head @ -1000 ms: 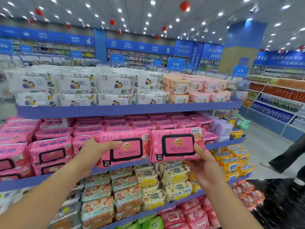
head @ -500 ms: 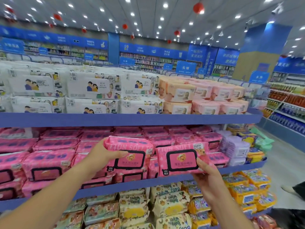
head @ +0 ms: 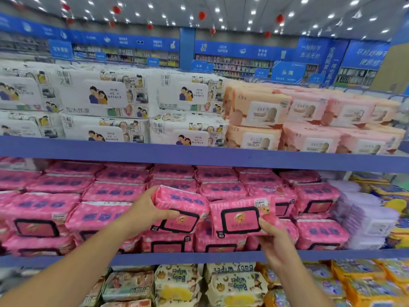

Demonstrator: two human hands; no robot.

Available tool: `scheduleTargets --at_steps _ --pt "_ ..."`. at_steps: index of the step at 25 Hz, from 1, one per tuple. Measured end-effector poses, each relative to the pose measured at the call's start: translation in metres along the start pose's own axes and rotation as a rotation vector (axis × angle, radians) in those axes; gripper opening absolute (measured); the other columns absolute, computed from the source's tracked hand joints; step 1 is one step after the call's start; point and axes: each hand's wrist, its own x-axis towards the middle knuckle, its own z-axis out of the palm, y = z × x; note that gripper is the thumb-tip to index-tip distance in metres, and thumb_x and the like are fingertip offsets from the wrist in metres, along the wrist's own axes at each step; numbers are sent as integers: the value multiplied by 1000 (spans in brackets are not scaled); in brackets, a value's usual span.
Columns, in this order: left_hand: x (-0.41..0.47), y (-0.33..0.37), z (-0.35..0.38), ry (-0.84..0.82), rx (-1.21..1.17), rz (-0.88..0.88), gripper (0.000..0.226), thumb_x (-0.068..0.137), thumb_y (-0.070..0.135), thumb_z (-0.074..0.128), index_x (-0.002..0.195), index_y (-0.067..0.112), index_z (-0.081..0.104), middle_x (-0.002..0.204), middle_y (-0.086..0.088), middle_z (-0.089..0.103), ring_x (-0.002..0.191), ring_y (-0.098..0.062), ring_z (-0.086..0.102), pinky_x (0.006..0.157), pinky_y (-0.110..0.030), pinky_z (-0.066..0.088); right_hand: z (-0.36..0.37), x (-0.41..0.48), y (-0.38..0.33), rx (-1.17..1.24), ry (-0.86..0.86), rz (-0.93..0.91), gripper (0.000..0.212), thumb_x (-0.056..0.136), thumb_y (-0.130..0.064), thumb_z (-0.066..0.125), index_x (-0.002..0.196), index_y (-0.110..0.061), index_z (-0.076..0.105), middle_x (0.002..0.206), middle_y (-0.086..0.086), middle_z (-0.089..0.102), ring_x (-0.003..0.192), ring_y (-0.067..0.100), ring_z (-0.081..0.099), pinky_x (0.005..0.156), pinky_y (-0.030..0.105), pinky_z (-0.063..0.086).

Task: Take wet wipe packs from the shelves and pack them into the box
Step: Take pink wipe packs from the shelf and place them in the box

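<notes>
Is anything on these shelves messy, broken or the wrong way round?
Nothing looks torn or spilled. The cream soft-plastic baby wipes packs under the lower blue shelf rail lie with their lettering upside down. The left hand holds a tilted pink wipe pack and the right hand a second pink wipe pack; held, not fallen.

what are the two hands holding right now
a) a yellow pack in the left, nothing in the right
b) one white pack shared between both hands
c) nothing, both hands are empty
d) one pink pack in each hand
d: the left hand grips the left pink pack and the right hand grips the right pink pack, held side by side.
</notes>
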Motion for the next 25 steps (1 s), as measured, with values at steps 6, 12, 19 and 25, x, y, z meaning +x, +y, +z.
scheduleTargets --at_steps 6,12,19,25 --pt "19 -2 -13 -5 432 108 71 74 32 89 134 35 51 153 2 39 145 -22 36 112 -31 33 -12 25 -18 -399 26 -137 62 79 -6 81 127 -27 48 126 2 57 118 31 59 93 55 54" --pt "17 -12 11 -65 1166 161 80 94 52 62 160 38 19 167 -5 21 154 -29 18 124 -49 18 -8 29 -34 -1105 -167 -150 99 76 -42 86 155 -40 26 158 -2 37 139 29 46 108 51 46" --pt "20 -21 12 -20 1096 119 76 99 36 63 161 35 19 168 -5 19 155 -27 18 123 -43 24 20 20 -8 -1118 -166 -209 81 89 -30 75 152 -28 23 131 6 61 106 26 63 82 40 54" --pt "12 -14 12 -46 1055 153 74 101 44 56 162 29 16 169 -8 15 156 -29 13 126 -42 14 25 7 -16 -1095 -147 -163 84 92 -30 72 157 -27 19 148 5 49 131 33 53 102 48 48"
